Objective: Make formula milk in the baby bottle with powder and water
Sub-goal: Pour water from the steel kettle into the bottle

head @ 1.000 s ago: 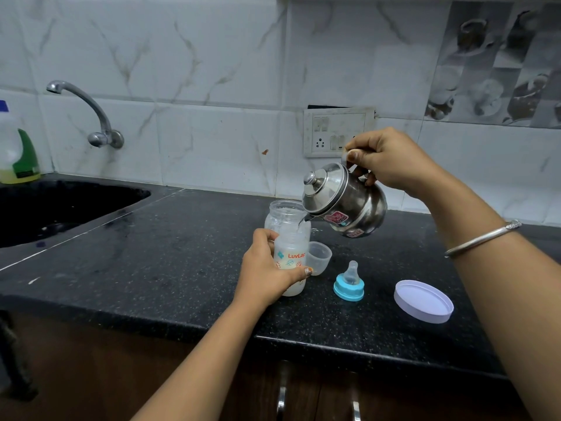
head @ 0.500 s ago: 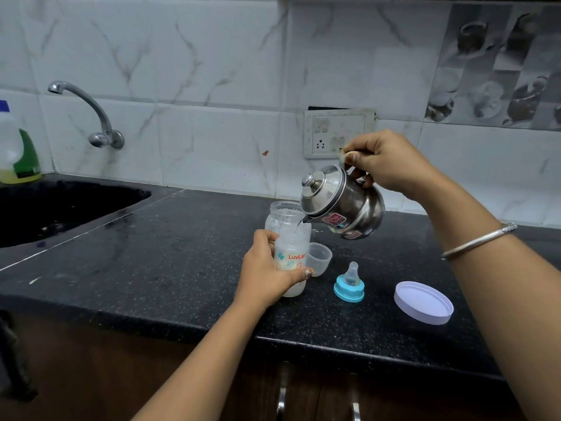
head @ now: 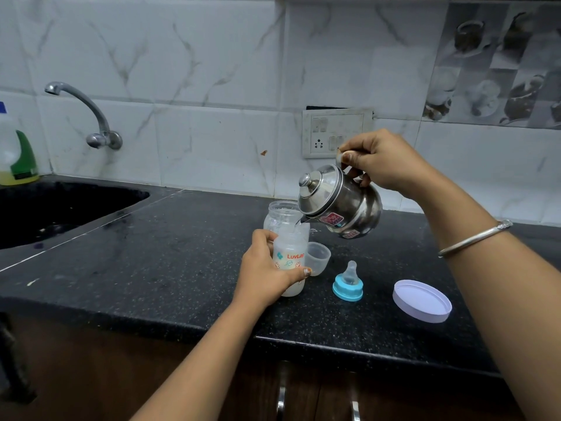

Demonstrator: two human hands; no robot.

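Upright on the black speckled stone surface (head: 170, 268), the translucent plastic baby bottle (head: 290, 253) sits gripped by the left hand (head: 267, 276) fingers; right hand (head: 384, 162) fingers clasp the tilted steel kettle (head: 340, 203), spout over the bottle's mouth, blue-ringed teat (head: 348, 284) just beside

One baby bottle (head: 290, 259), one steel kettle (head: 343, 205), one clear jar (head: 280, 215), one teat ring (head: 348, 285), one cap (head: 318, 257), one white lid (head: 422, 300), two hands.
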